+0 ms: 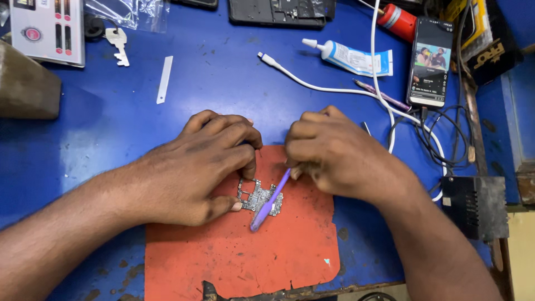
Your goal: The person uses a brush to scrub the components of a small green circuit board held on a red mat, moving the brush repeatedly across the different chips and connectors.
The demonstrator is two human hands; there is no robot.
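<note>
I see both hands low over an orange mat (239, 262) on the blue bench (223, 72). Left hand (192, 167): fingers curled and pressed together, thumb and forefinger tips pinning a small circuit board (257, 195) flat on the mat. Right hand (334, 156): fingers bunched, pinching the upper end of a purple brush (271, 202); its head lies across the board's right part, tip on the mat just below the board.

Containers: a white glue tube (354, 57), capped nozzle pointing left, lies near the far edge; I cannot tell how full it is. A clear plastic bag (134, 12) sits top left, contents unreadable.

Beside the right hand: white cable (312, 85), a phone (430, 61) with its screen lit, a dark box (475, 207). A key (118, 44) and a white strip (164, 79) lie well apart, upper left.
</note>
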